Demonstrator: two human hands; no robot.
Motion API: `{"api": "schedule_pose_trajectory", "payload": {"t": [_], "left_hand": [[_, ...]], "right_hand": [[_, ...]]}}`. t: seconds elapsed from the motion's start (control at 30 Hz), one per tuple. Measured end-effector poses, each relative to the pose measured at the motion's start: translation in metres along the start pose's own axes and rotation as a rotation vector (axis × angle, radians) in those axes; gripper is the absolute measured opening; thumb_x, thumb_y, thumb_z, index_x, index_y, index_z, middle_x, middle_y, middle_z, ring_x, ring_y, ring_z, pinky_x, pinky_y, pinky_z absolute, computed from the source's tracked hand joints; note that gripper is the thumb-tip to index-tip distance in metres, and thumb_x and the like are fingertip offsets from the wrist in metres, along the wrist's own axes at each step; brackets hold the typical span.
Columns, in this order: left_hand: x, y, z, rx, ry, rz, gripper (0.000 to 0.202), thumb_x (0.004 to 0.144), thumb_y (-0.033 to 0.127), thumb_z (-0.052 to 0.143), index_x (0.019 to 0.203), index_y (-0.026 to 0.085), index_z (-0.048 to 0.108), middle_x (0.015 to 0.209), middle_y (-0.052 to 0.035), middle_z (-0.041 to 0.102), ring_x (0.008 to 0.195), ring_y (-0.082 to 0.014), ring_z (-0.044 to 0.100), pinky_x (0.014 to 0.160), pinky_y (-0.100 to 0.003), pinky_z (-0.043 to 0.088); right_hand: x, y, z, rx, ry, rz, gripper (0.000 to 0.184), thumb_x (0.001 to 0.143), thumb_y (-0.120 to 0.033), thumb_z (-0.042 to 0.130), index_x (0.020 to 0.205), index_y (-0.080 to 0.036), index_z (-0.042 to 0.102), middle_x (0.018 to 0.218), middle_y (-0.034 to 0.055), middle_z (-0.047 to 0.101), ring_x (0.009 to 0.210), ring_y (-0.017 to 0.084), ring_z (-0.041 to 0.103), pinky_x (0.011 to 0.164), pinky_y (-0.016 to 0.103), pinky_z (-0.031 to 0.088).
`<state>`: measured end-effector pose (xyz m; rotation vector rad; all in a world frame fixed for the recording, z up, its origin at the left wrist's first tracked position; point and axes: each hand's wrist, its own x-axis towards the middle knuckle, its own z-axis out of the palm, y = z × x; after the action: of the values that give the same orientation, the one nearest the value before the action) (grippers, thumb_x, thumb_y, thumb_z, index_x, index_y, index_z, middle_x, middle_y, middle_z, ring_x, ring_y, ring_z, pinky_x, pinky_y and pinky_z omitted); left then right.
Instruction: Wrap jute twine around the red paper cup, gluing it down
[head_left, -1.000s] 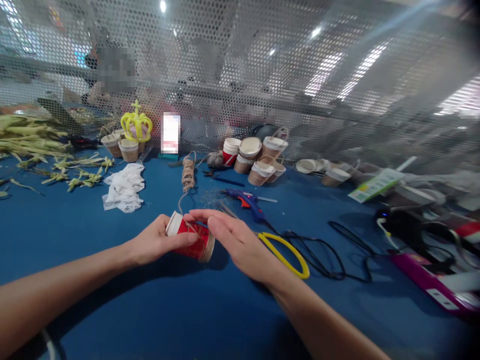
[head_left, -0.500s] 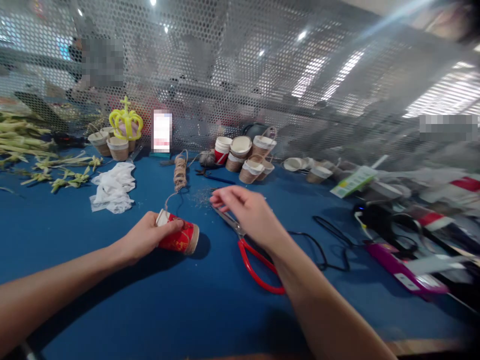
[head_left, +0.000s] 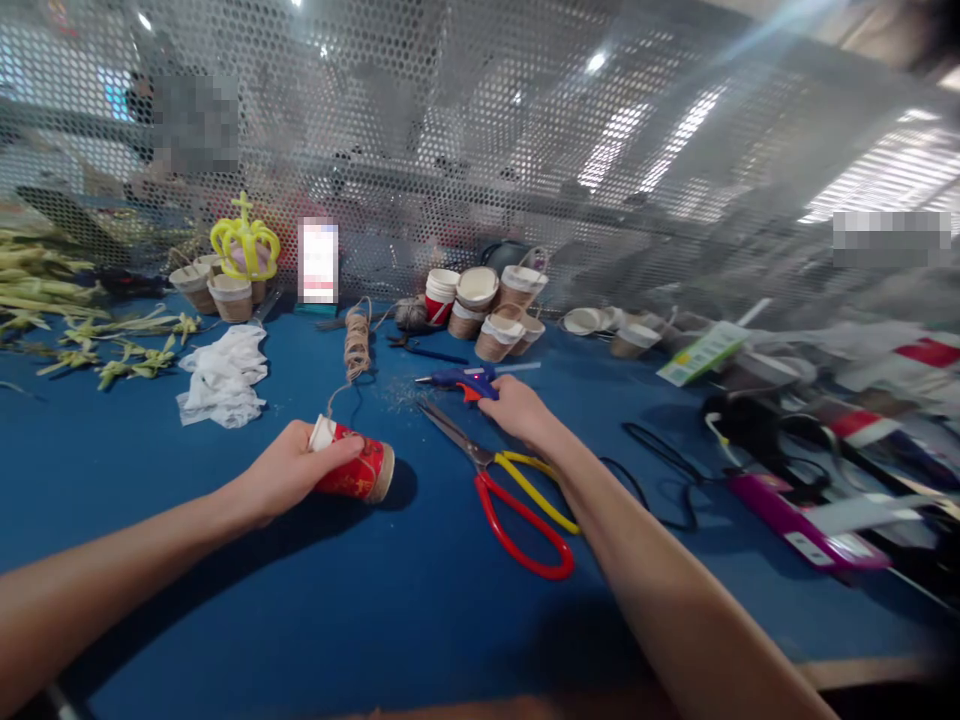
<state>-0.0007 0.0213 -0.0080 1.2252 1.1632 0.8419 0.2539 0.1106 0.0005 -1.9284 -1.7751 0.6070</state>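
My left hand [head_left: 304,468] is closed around a red paper cup [head_left: 361,476], tilted on its side, with twine wound at its base end. From the cup a strand of twine runs up to a twine bundle [head_left: 358,343] lying on the blue table. My right hand [head_left: 517,408] has its fingers wrapped around the handle of a blue glue gun [head_left: 459,377] with an orange trigger. The gun's nozzle points left. Just below lie scissors [head_left: 481,458] with one red and one yellow handle, partly under my right forearm.
Twine-wrapped cups [head_left: 499,336] stand behind, near pliers [head_left: 427,350]. A white cloth [head_left: 225,375], a yellow crown [head_left: 245,245] and a phone [head_left: 318,260] are to the left. A purple power strip [head_left: 806,522] and black cables lie right. Perforated metal [head_left: 420,120] closes the back.
My right hand has moved from above the scissors to the glue gun and closed on its handle. The scissors' yellow handle now shows. My left hand keeps holding the cup.
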Motion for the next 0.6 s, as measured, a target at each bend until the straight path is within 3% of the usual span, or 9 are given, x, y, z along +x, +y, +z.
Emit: {"api": "schedule_pose_trajectory", "payload": {"t": [0.07,0.17,0.23,0.3,0.43,0.6], "left_hand": [[0.001,-0.001,-0.001,0.013,-0.003,-0.003,0.03,0.067,0.041,0.06,0.058,0.012,0.058,0.047,0.0041,0.045,0.044,-0.0072,0.033,0.044,-0.019,0.023],[0.003,-0.002,-0.003,0.026,-0.013,-0.015,0.031,0.068,0.042,0.059,0.061,0.012,0.058,0.049,0.0035,0.046,0.046,-0.0075,0.034,0.045,-0.019,0.024],[0.003,-0.002,-0.004,0.035,-0.014,-0.019,0.031,0.068,0.042,0.059,0.061,0.012,0.058,0.05,0.0035,0.046,0.046,-0.0076,0.034,0.044,-0.019,0.024],[0.003,-0.001,-0.004,0.049,-0.006,-0.024,0.032,0.068,0.043,0.059,0.06,0.012,0.057,0.05,0.004,0.044,0.045,-0.0074,0.033,0.043,-0.019,0.023],[0.004,-0.001,-0.004,0.057,-0.007,-0.039,0.033,0.067,0.044,0.059,0.056,0.013,0.053,0.048,0.005,0.042,0.044,-0.0071,0.03,0.042,-0.019,0.021],[0.006,-0.003,-0.006,0.051,-0.016,-0.068,0.032,0.069,0.043,0.057,0.058,0.012,0.055,0.048,0.0038,0.045,0.045,-0.008,0.034,0.044,-0.02,0.023]], "right_hand": [[-0.008,-0.009,-0.008,0.106,-0.004,-0.009,0.021,0.071,-0.01,0.058,0.091,-0.01,0.054,0.077,0.0085,0.062,0.063,0.016,0.059,0.065,0.032,0.049],[-0.029,-0.024,-0.022,0.275,-0.048,-0.052,0.02,0.072,-0.016,0.056,0.091,-0.014,0.051,0.079,0.0056,0.063,0.059,0.012,0.059,0.061,0.027,0.05],[-0.046,-0.033,-0.028,0.445,-0.167,-0.064,0.011,0.071,-0.024,0.058,0.075,-0.015,0.054,0.066,0.0032,0.062,0.053,0.011,0.057,0.053,0.023,0.048],[-0.062,-0.039,-0.029,0.515,-0.257,-0.081,0.015,0.069,-0.028,0.06,0.065,-0.015,0.054,0.055,0.0008,0.059,0.044,0.009,0.052,0.043,0.021,0.043],[-0.087,-0.044,-0.027,0.392,-0.39,-0.191,0.018,0.072,-0.033,0.057,0.075,-0.015,0.06,0.051,-0.0013,0.058,0.04,0.009,0.051,0.041,0.02,0.041],[-0.099,-0.043,-0.028,0.104,-0.443,-0.147,0.024,0.074,-0.038,0.053,0.064,-0.016,0.057,0.042,-0.0023,0.052,0.037,0.01,0.048,0.038,0.02,0.039]]}}
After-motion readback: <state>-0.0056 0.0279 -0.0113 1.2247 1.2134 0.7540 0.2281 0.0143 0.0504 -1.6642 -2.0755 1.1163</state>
